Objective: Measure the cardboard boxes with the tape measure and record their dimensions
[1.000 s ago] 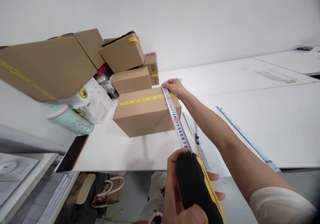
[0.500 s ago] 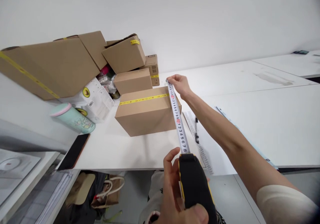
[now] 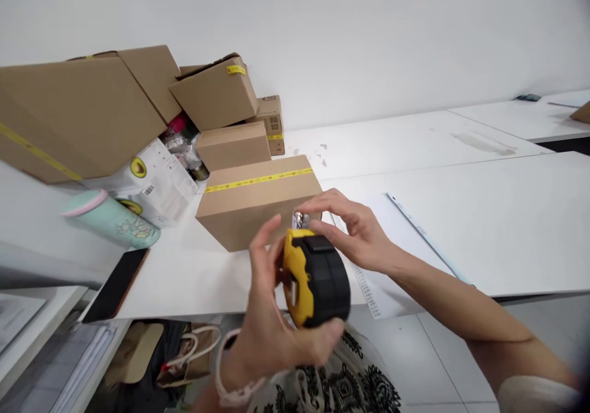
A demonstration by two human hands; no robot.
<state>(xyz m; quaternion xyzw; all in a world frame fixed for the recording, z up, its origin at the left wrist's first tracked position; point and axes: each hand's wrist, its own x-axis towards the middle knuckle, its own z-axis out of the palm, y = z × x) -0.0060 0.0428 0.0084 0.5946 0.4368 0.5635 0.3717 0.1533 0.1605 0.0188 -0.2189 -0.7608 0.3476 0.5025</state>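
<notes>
My left hand (image 3: 276, 314) is wrapped round a black and yellow tape measure (image 3: 318, 278), held up in front of the table's near edge. At the mouth of the case, my right hand (image 3: 353, 228) pinches the metal end of the tape blade (image 3: 297, 220) between thumb and fingers; only a short stub of blade shows. Just behind both hands, a closed cardboard box (image 3: 258, 201) with yellow tape along its top sits on the white table. A printed sheet of paper (image 3: 401, 247) lies under my right forearm.
Several cardboard boxes (image 3: 216, 96) are stacked at the back left. By them stand a white box with avocado pictures (image 3: 161, 182) and a mint tumbler (image 3: 113, 216) lying tilted. A dark flat object (image 3: 117, 284) rests at the table's left edge, above a shelf with bags (image 3: 188, 351).
The long blade that stretched along the box's right end has gone back into the case. My right hand came down and towards me; my left hand rose and turned the tape measure.
</notes>
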